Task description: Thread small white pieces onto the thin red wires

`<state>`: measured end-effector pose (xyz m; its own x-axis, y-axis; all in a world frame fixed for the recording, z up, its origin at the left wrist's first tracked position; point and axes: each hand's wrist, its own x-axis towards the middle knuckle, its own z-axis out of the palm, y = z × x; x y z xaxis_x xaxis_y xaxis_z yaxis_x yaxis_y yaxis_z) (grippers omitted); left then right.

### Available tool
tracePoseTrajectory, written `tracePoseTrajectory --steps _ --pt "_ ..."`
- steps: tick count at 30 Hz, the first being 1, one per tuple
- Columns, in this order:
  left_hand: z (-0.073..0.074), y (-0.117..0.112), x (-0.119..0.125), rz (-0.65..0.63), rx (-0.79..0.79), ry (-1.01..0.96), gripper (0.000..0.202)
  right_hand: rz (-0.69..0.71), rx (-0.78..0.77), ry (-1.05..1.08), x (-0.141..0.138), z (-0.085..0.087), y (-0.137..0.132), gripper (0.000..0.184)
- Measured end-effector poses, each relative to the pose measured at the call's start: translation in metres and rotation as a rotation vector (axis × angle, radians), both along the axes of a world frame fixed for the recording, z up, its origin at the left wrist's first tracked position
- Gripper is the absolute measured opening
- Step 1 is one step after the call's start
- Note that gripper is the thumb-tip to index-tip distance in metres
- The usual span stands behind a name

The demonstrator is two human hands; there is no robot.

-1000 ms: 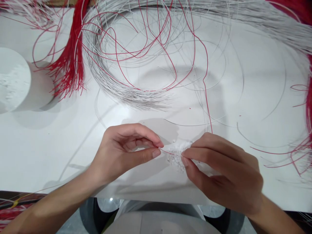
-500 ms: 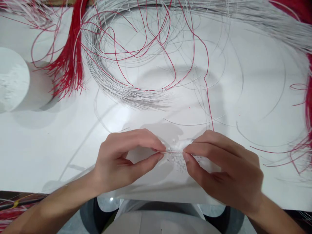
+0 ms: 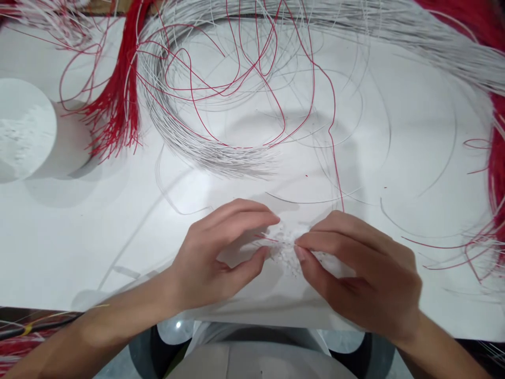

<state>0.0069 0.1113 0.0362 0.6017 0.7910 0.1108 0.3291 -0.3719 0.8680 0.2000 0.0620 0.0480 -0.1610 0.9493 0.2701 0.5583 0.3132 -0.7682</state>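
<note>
Near the table's front edge, my right hand (image 3: 361,273) pinches a thin wire between thumb and forefinger. The wire's short red end (image 3: 268,239) points left from those fingertips. Around that end, my left hand (image 3: 229,255) is open, thumb and fingers apart and not touching it. Beneath and between the hands lies a small pile of tiny white pieces (image 3: 290,263); they are too small to name for sure. How far the wire runs inside my right hand is hidden.
Behind my hands lies a large coil of white wires (image 3: 165,126) with loose red wires (image 3: 331,105) over it. A red wire bundle (image 3: 122,100) hangs at left beside a white round container (image 3: 71,139). More red wires (image 3: 497,158) lie at the right edge.
My left thumb and fingers have parted and let go of the wire's left end. My right hand keeps its pinch. The view has shifted slightly.
</note>
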Motion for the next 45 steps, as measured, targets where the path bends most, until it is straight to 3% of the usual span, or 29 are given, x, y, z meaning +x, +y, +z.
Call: tracePoseTrajectory --steps 3,15,18,24,27,37,45 --pt "-0.006 0.001 0.003 -0.032 0.072 0.116 0.024 -0.052 0.004 -0.017 0.004 0.004 0.004 0.012" --pt "-0.016 0.003 0.018 -0.05 0.199 0.199 0.016 -0.096 0.069 -0.035 0.007 0.005 0.004 0.01" --pt "-0.01 0.004 0.015 0.019 0.08 0.14 0.013 -0.105 0.061 -0.032 0.007 0.006 0.003 0.01" --pt "0.005 0.009 0.008 0.286 -0.526 -0.075 0.004 -0.086 0.024 -0.005 0.005 0.007 0.002 0.011" --pt "0.007 0.009 0.004 0.327 -0.706 -0.159 0.005 -0.071 0.014 0.013 0.003 0.007 0.003 0.014" --pt "0.003 0.01 -0.004 0.256 -0.753 -0.2 0.004 -0.077 0.01 0.033 0.0 0.007 0.002 0.018" --pt "0.001 0.01 -0.005 0.219 -0.692 -0.156 0.004 -0.084 0.023 0.033 0.0 0.007 0.003 0.018"
